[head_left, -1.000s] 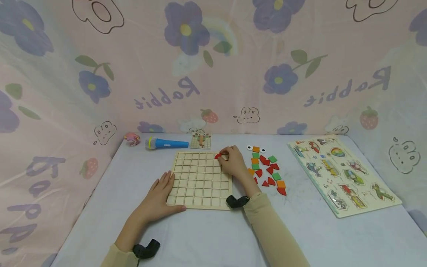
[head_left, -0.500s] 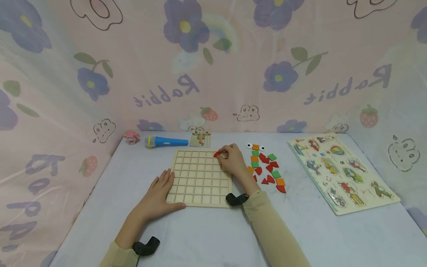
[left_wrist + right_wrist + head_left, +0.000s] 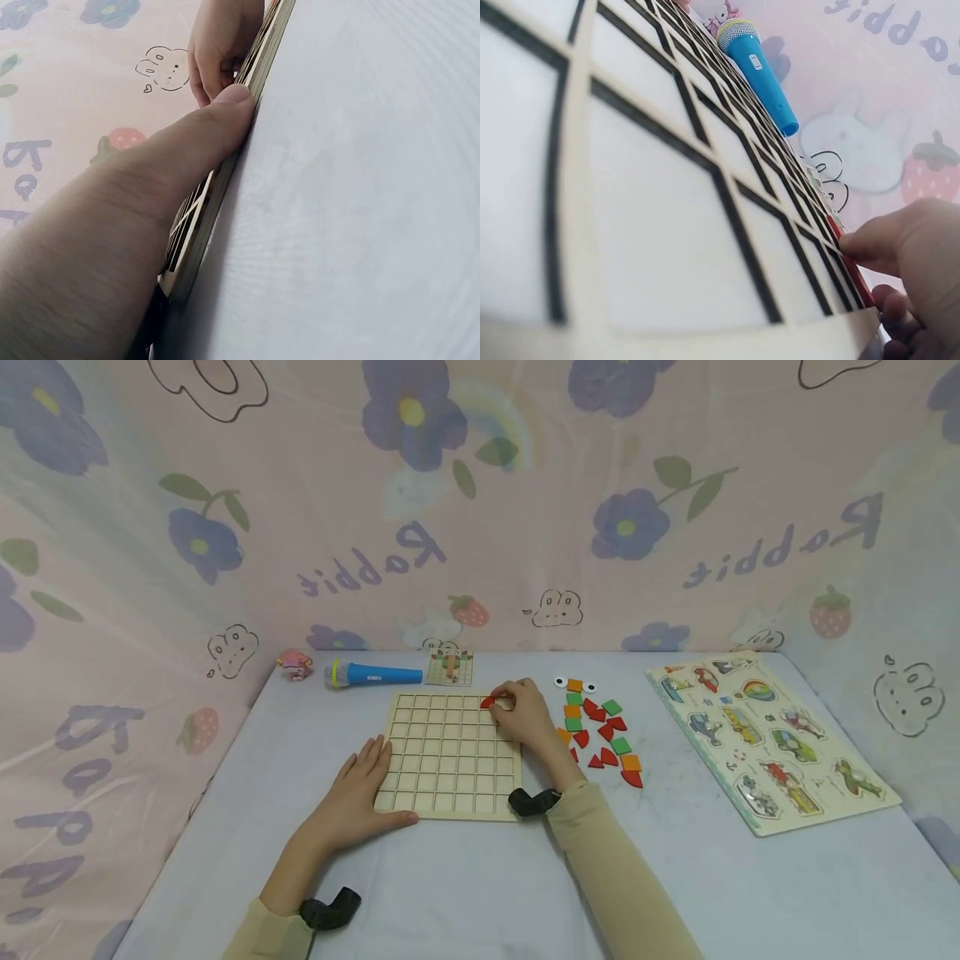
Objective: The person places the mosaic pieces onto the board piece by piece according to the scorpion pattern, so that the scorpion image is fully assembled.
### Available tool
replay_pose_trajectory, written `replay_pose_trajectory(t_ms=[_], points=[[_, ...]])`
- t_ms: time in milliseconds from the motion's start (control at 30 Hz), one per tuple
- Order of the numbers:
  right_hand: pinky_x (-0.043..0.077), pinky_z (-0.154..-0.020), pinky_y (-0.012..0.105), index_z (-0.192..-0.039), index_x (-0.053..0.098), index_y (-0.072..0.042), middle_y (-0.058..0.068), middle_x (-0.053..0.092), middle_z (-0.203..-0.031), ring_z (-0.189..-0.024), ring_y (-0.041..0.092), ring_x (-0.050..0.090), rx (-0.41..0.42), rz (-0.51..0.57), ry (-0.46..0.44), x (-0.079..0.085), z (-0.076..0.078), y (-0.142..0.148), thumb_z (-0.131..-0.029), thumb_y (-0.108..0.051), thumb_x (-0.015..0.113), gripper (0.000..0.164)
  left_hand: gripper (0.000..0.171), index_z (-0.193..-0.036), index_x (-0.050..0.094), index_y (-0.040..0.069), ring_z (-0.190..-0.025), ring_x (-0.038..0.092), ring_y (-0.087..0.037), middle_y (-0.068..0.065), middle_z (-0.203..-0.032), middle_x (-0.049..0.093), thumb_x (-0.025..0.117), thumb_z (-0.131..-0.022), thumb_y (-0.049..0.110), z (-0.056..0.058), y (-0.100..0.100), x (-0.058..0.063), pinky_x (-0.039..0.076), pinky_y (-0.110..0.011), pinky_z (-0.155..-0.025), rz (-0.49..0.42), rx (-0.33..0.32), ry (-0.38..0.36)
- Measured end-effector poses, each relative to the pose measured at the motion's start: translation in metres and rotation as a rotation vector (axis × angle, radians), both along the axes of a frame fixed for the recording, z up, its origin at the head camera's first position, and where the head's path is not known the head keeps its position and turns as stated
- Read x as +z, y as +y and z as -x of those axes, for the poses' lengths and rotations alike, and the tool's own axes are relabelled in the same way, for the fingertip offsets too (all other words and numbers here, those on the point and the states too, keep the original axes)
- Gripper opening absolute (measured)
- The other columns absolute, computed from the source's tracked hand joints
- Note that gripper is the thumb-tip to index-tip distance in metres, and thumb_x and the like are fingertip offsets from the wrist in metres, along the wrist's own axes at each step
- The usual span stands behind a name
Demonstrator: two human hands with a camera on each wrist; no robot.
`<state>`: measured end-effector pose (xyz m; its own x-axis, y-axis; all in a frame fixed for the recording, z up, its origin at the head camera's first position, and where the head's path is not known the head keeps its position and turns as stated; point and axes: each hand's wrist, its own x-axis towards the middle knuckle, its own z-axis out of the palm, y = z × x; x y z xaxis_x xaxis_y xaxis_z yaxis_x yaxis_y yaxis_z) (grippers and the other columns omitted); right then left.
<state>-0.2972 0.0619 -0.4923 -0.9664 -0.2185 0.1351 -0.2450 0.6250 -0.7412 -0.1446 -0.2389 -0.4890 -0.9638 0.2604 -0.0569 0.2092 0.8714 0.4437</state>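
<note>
A square wooden grid board [image 3: 450,758] lies on the white cloth in front of the person. The left hand [image 3: 352,797] rests along its left side with fingers stretched out, the thumb lying along the front edge. At the board's back right corner, the right hand [image 3: 527,718] pinches a red rounded-edge piece [image 3: 487,702] between thumb and fingers. In the right wrist view that red piece [image 3: 857,281] shows as a thin strip at the grid's far edge, partly covered by the fingertips. The left wrist view has the left thumb [image 3: 225,112] against the board's rim.
Red, green and orange pieces [image 3: 620,745] and two round eye pieces [image 3: 590,687] lie right of the board. Behind it are a patterned card [image 3: 450,667], a blue toy microphone [image 3: 375,675] and a pink figurine [image 3: 294,665]. A picture puzzle board [image 3: 772,743] lies far right.
The head view has tilted slightly, so the whole scene sits a little higher. Both hands keep their places, and the right hand still pinches the red piece at the board's corner.
</note>
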Motion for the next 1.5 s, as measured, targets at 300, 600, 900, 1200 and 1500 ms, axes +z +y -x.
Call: replay_pose_trajectory(t_ms=[300,600,900,1200,1500], points=[[0.051,-0.087,0.044,-0.138,0.065,-0.002,0.019,0.063,-0.117,-0.1,0.031,0.057,0.063,0.002,-0.021,0.021,0.003,0.014,-0.101,-0.024,0.068,0.043,0.129,-0.167,0.018,-0.004,-0.165,0.006,-0.039,-0.022,-0.176,0.011,0.075,-0.082,0.075,0.002,0.004,0.003,0.008,-0.06,-0.131,-0.009,-0.009,0.006],[0.055,-0.092,0.046,-0.141,0.063,-0.004,0.02,0.066,-0.129,-0.115,0.037,0.063,-0.034,0.065,-0.048,0.069,0.002,0.088,-0.105,-0.026,0.067,0.043,0.13,-0.167,0.018,-0.004,-0.164,0.006,-0.039,-0.022,-0.176,0.011,0.075,-0.082,0.075,0.004,0.006,0.004,0.009,-0.06,-0.131,0.002,-0.005,0.009],[0.053,-0.089,0.04,-0.14,0.067,-0.004,0.02,0.068,-0.129,-0.115,0.037,0.064,-0.109,0.039,-0.046,0.067,0.002,0.169,-0.104,-0.03,0.07,0.044,0.13,-0.167,0.018,-0.004,-0.165,0.006,-0.039,-0.022,-0.176,0.01,0.075,-0.081,0.076,0.007,0.005,0.0,0.008,-0.06,-0.131,-0.008,0.0,0.016],[0.048,-0.098,0.039,-0.144,0.065,-0.007,0.021,0.064,-0.139,-0.12,0.034,0.058,-0.062,-0.012,-0.167,0.042,0.006,0.218,-0.107,-0.033,0.066,0.045,0.131,-0.167,0.016,-0.004,-0.165,0.004,-0.039,-0.023,-0.176,0.009,0.076,-0.082,0.075,0.009,0.007,0.002,0.006,-0.06,-0.131,-0.033,0.011,0.02],[0.047,-0.093,0.039,-0.141,0.068,-0.006,0.021,0.063,-0.136,-0.11,0.033,0.053,0.067,-0.111,-0.227,0.027,-0.002,0.21,-0.104,-0.008,0.062,0.038,0.131,-0.166,0.021,-0.005,-0.164,0.009,-0.042,-0.024,-0.175,0.014,0.076,-0.08,0.076,-0.001,0.001,0.001,0.01,-0.063,-0.13,-0.019,0.005,0.018]])
